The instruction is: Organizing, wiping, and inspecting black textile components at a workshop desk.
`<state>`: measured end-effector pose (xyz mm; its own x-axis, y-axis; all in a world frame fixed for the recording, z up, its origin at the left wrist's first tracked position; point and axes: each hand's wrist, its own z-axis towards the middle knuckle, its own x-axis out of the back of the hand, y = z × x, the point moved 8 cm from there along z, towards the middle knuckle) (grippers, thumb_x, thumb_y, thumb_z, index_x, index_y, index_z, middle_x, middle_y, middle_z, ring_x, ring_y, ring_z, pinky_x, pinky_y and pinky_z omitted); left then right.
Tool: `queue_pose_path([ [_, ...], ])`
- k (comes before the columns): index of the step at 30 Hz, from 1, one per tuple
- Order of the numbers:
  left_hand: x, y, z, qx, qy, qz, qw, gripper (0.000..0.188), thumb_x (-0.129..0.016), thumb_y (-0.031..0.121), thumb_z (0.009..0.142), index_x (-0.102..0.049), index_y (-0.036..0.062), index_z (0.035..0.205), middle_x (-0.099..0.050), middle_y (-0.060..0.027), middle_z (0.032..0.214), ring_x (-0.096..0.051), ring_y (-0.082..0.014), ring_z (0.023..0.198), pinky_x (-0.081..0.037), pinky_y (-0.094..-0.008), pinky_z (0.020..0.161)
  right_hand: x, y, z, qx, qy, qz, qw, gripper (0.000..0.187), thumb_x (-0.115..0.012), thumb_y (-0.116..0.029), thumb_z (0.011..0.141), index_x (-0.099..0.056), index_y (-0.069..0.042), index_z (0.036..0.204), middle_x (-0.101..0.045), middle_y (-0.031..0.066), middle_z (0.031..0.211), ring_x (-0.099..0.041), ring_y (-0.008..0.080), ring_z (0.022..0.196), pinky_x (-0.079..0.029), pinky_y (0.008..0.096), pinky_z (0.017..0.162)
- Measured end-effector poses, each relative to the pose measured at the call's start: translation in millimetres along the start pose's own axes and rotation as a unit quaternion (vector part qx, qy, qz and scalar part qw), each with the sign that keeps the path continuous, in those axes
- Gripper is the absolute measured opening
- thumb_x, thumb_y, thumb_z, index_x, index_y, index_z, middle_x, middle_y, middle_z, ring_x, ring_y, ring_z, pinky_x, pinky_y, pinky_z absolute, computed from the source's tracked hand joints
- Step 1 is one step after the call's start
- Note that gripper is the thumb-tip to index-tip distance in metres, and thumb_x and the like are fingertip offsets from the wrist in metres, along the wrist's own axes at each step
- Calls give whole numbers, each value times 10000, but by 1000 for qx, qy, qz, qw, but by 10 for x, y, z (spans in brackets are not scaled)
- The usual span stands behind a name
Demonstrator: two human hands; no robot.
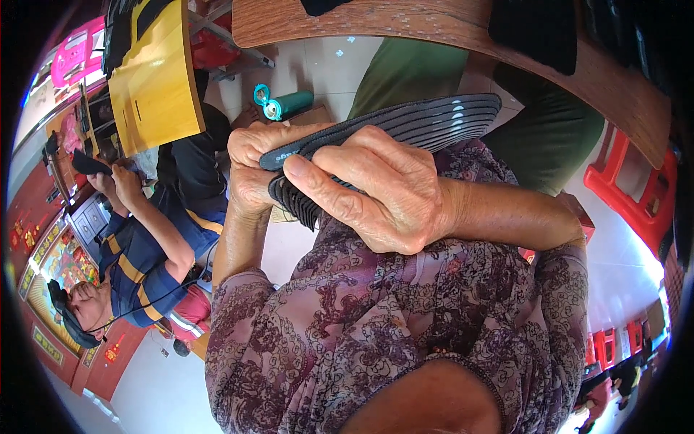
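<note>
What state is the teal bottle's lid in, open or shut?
Open: the lid is swung aside from the teal bottle, leaving its round top uncovered.

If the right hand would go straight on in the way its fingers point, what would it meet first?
Probably the left hand, just past the near end of the stacked dark pieces; depth there is unclear.

Right grip (370,194): gap over tiled floor (347,61) 12 o'clock, between teal bottle (295,104) 11 and green trouser leg (408,72) 1. Brown desk (434,23) obstructs beyond; red stool (622,184) 3.
</note>
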<state>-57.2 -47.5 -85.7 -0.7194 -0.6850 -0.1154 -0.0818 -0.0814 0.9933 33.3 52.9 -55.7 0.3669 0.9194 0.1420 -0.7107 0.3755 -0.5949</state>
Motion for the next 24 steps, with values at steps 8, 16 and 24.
queue_pose_path([
  [8,56,-46,-6,26,16,-5,1000,625,-815,283,546,-606,-128,968,-662,-148,801,-610,-133,638,-471,-240,629,-26,22,2,3,-17,8,1000,448,-597,-82,605,-543,106,1009,-482,97,832,-490,191,652,-467,268,554],
  [16,66,-62,4,66,7,41,997,587,-772,306,602,-605,-134,954,-656,-145,761,-607,-146,599,-477,-241,586,-11,31,-7,-5,-10,27,1000,387,-619,-51,644,-560,94,998,-490,88,832,-521,181,667,-480,278,557],
  [24,63,-4,23,45,-39,144,988,521,-754,262,618,-612,-131,930,-657,-167,799,-644,-181,680,-513,-263,643,13,65,-22,-10,13,60,998,443,-634,-34,552,-598,81,979,-541,129,831,-548,205,630,-485,287,526],
])
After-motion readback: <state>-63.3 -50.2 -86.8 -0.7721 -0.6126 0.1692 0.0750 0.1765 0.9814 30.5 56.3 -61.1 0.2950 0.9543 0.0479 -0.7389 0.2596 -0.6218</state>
